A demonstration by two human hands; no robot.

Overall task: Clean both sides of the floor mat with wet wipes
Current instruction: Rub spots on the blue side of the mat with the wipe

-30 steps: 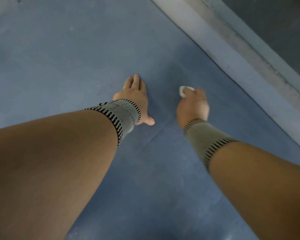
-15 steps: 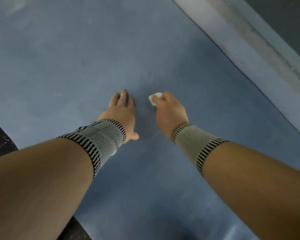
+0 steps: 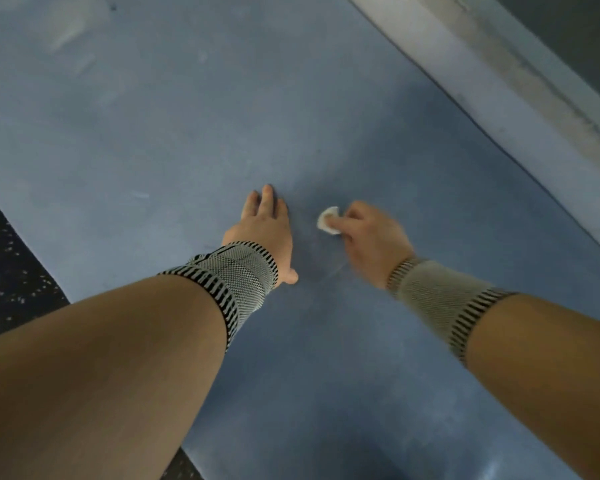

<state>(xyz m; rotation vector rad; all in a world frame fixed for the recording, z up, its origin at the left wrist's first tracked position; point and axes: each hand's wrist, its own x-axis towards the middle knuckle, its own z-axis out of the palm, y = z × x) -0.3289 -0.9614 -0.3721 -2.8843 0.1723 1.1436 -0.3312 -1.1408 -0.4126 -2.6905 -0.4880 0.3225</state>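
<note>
Matt, smooth blue floor mat [image 3: 187,133]; crumpled white wet wipe [image 3: 328,220]; knitted wristbands [image 3: 236,271]; speckled dark floor [image 3: 11,271].

Bare mat [image 3: 194,109] ahead, grey ledge [image 3: 520,84] bounding right

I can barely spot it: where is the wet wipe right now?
In the head view, the wet wipe is bunched in the right hand, against the blue mat, just right of the left hand.

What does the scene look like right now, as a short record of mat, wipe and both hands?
mat: blue floor mat, lying flat
wipe: small white wad, against the mat
right hand: grips the wipe, fingers curled
left hand: flat on the mat, fingers straight, beside the wipe but apart
wristbands: one on each wrist
left edge: dark speckled floor
</note>
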